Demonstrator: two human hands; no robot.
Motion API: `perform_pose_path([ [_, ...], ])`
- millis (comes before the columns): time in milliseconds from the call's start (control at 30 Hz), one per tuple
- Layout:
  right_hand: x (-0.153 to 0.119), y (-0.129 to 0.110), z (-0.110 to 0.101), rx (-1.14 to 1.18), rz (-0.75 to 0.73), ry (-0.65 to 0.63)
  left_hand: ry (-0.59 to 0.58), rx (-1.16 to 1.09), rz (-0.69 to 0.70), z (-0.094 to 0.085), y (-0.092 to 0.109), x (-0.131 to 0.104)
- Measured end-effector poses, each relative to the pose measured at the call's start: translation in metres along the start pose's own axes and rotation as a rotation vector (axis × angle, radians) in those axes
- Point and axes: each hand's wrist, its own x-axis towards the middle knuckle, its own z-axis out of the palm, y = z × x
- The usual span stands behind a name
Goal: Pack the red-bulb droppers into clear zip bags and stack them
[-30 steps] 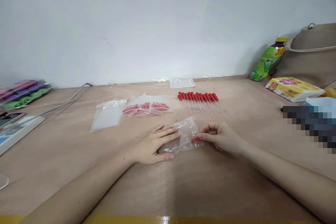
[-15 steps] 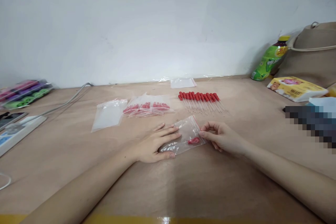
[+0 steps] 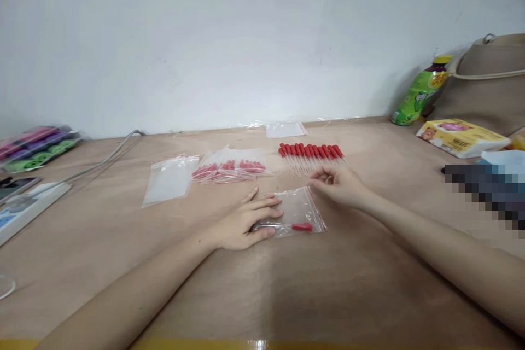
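In the head view, we see the left hand lying palm down with its fingers spread, pressing on the near-left part of a clear zip bag without clenching it. The bag lies on the brown-covered bench, its red-lined edge facing right. Inside, along the near side, we make out a dropper with its red bulb toward the right and its clear stem running left toward the fingers.

The right hand hovers by the bag's far-right corner, thumb and forefinger drawn together; we cannot tell whether it grips anything or touches the corner. Just beyond it we find a row of red-bulbed droppers, bulbs at the far end and thin stems pointing near and right. To the left of that row lie overlapping filled bags with red bulbs showing through. Left of these we see a flat clear bag, and near the wall another flat bag.

At the far left we have a pack of coloured rolls, a grey cable, a power strip and a phone. At the far right we see a green-labelled bottle leaning by a beige bag, with a yellow tissue pack in front.
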Motion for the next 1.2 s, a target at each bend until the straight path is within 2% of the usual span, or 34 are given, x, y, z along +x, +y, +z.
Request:
perform_pose_path([
  [100,0.038,-0.007,-0.001,-0.327,-0.065,0.12,0.016,0.008,0.009,0.004,-0.002,0.0],
  [267,0.089,-0.027,0.013,-0.571,0.126,0.159,0.035,-0.017,0.015,0.005,-0.006,-0.001],
  [433,0.111,-0.029,0.02,-0.508,0.313,0.073,0.027,-0.024,0.014,0.004,-0.006,-0.001],
  [667,0.117,-0.024,0.017,-0.373,0.343,0.05,0.022,-0.019,0.007,0.004,-0.004,-0.001],
  [800,0.113,-0.027,0.011,-0.272,0.313,0.085,0.024,-0.024,0.004,0.004,-0.005,-0.001],
  [900,0.098,-0.024,0.002,-0.165,0.262,0.095,0.032,-0.033,0.002,0.003,-0.005,-0.001],
  [967,0.081,-0.02,-0.006,0.019,0.183,0.126,0.027,-0.037,0.003,0.002,-0.004,-0.001],
  [1033,0.059,-0.015,-0.013,0.252,0.098,0.211,0.016,-0.042,0.003,0.001,-0.004,0.0],
  [1133,0.023,-0.007,-0.018,0.463,0.088,0.35,0.015,-0.036,0.0,0.0,-0.004,0.0],
  [1200,0.003,-0.002,-0.015,0.529,0.113,0.364,0.019,-0.027,0.004,0.0,-0.004,-0.001],
])
